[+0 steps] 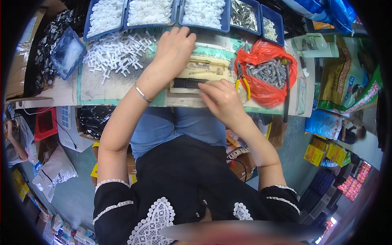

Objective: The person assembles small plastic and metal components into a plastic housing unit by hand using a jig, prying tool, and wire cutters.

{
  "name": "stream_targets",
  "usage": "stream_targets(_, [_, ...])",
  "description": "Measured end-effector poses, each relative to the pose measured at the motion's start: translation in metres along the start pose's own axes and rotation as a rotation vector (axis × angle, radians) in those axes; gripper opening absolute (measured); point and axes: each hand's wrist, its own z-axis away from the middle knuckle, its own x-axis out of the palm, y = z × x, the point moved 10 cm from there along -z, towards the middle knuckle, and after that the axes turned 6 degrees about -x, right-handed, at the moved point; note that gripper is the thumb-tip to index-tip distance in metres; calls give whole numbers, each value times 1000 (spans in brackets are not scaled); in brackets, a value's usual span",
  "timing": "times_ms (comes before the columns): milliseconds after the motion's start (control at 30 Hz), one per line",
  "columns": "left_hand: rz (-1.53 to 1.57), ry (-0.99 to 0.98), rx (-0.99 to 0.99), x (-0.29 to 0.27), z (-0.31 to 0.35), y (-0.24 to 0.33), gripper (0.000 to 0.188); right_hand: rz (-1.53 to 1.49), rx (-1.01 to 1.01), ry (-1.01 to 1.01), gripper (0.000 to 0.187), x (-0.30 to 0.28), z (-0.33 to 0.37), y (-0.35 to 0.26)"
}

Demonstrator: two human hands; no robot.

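Blue trays (204, 28) hold white pieces (203, 12), left fingers (185, 31) indistinct in grip, right fingers (210, 87) parted on cream case (226, 70).

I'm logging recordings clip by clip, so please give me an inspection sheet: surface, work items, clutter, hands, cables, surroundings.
Surface: scuffed worktable with green tape.
Work items: cream fixture holding a black piece.
Clutter: loose white parts; yellow-handled pliers beside a red bag of grey pieces; filled blue trays.
Left hand: near the trays, grip unclear.
Right hand: by the black piece, contact unclear.
Cables: dark cord, lower left.
Surroundings: white bag; another person's arm, left edge.
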Motion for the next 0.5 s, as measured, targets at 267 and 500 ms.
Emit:
stream_targets(267, [240, 43, -158, -19, 14, -41, 21, -218, 71, 67, 16, -26, -11, 13])
stream_targets(500, [481, 212, -180, -45, 49, -31, 25, -557, 260, 333, 31, -12, -47, 33])
